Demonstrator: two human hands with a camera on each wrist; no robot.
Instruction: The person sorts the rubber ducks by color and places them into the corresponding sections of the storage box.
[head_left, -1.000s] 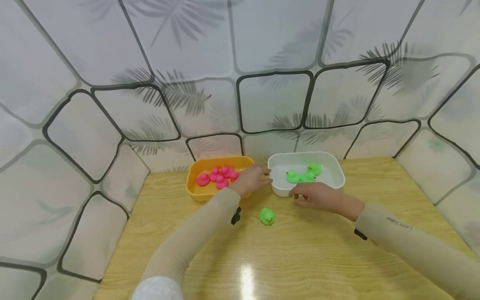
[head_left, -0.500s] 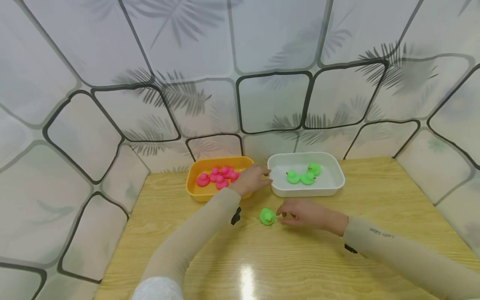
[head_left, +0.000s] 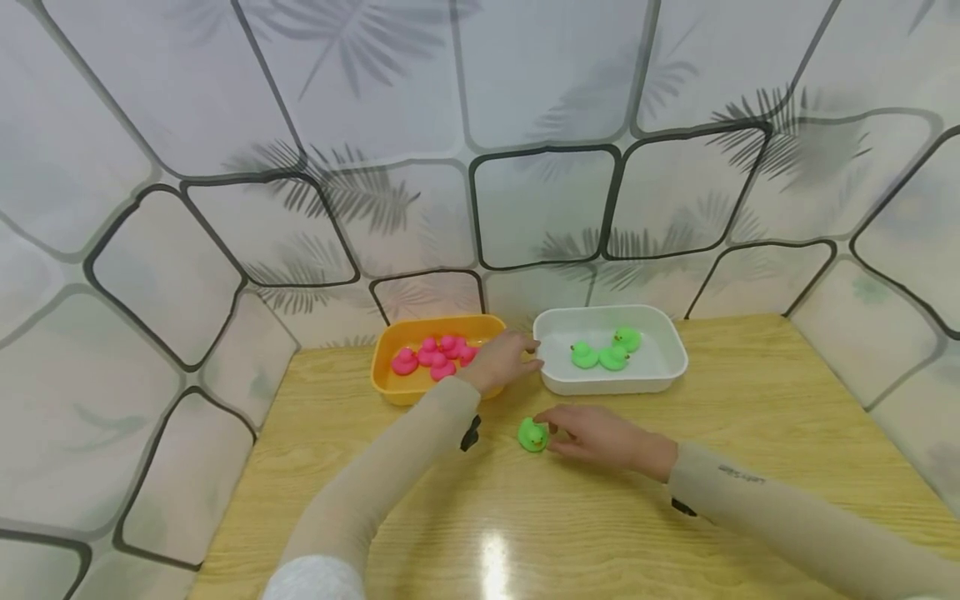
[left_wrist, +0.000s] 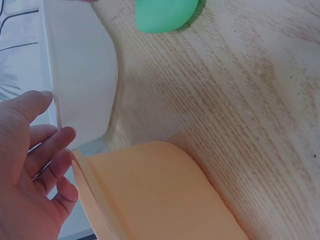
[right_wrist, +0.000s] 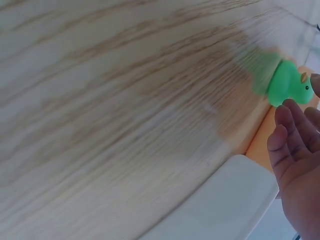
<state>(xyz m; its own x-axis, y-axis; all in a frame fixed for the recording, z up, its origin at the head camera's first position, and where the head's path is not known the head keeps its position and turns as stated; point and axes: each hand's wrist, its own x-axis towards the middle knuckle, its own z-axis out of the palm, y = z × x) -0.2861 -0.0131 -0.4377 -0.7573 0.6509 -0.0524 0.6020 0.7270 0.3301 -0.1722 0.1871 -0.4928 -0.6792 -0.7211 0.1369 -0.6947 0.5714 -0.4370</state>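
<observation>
A green rubber duck [head_left: 532, 436] sits on the wooden table in front of two plastic trays. My right hand [head_left: 603, 437] is right at it, index finger by its head and thumb low at its side, fingers loosely bent; the right wrist view shows the fingertips close to the duck [right_wrist: 289, 85], without a clear grip. My left hand [head_left: 501, 362] reaches over the right end of the orange tray [head_left: 390, 390]. In the left wrist view its relaxed fingers touch or nearly touch the rims of the white tray [left_wrist: 82, 70] and orange tray [left_wrist: 155, 195].
Several pink rubber ducks [head_left: 441, 367] lie in the orange tray, partly hidden by my left hand. Three green ducks [head_left: 613, 358] lie in the white tray [head_left: 600, 386]. A patterned curtain [head_left: 547, 208] hangs close behind the trays and along both sides.
My right hand has moved from the white tray's front edge down and left to the green duck on the table. The left hand and the trays have stayed put.
</observation>
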